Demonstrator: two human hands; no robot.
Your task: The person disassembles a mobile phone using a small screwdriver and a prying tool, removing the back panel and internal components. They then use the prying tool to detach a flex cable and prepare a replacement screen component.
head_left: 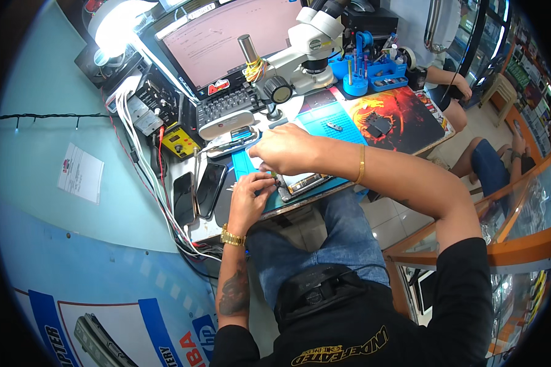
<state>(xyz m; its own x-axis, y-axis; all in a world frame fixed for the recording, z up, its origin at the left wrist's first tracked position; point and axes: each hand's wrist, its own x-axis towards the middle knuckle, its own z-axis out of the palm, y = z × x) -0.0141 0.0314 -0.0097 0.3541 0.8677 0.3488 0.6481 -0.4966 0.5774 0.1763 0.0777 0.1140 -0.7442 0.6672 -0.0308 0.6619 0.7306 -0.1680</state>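
Note:
An opened phone [306, 182] lies on a teal work mat [324, 125] at the near edge of the bench. My left hand [249, 197] rests on the mat just left of the phone, fingertips pinched close to its edge. My right hand [288, 150] hovers over the phone's upper end with fingers curled down; whether it grips a small tool or part I cannot tell. A gold bracelet sits on my right wrist and a gold watch on my left.
Two dark phones [196, 192] lie left of the mat. A white microscope [306, 49], laptop [226, 43], bright lamp [113, 24], yellow meter [179, 142] and cables [147, 165] crowd the back. A blue tool holder [373, 70] stands far right. Other people sit beyond the counter [490, 159].

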